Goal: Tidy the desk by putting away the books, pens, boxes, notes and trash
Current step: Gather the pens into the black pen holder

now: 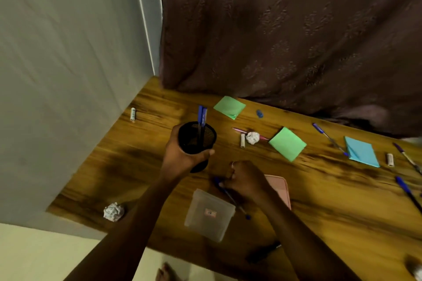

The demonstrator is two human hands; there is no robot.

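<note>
left hand (180, 155) grips pen holder (196, 138) | right hand (247, 180) grips blue pen (230, 197)

On my desk (127, 162): three note pads (287, 143), two paper balls (113, 211), three small white tubes (132, 114), one mesh cup (196, 138).

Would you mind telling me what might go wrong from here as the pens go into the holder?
1. The left hand holds the holder off the desk, tilted, with two pens standing tall in it; they may tip out.
2. The right hand grips a blue pen lying across the clear box; lifting it could nudge the box towards the near edge.
3. Crumpled paper sits near the left edge and might roll off.
</note>
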